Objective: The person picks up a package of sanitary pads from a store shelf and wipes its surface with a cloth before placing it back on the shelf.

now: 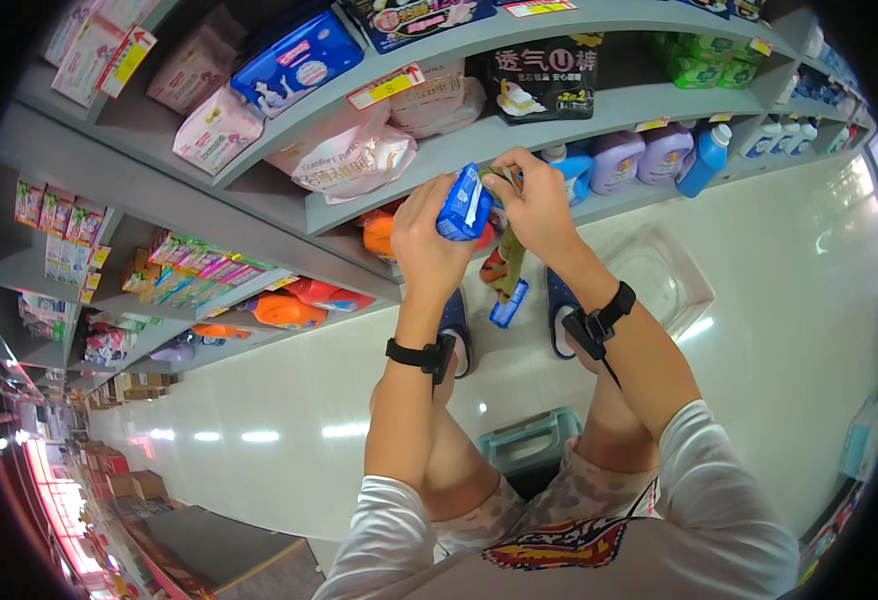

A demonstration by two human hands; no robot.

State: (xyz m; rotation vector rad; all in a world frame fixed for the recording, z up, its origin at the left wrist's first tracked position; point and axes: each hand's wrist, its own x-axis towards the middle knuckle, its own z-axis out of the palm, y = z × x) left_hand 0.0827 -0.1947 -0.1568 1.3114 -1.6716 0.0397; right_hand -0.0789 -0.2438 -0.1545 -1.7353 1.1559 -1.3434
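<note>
My left hand [431, 247] grips a small blue packet [457, 210] with a white strip along its side, held up in front of the shelves. In my right hand [540, 206] a crumpled green cloth with reddish patches [505, 262] is pinched, its upper end against or close to the packet. The cloth's lower end hangs down. Below it, a second blue packet [510, 306] appears on the floor between my slippers, partly covered by the cloth in this view.
Grey shelves [259, 217] carry pink pad packs [217, 131], a black pants pack [544, 79] and purple detergent bottles [617, 161]. A pale plastic basin [698, 296] stands on the floor to the right. Between my legs is a teal plastic stool or box [532, 433].
</note>
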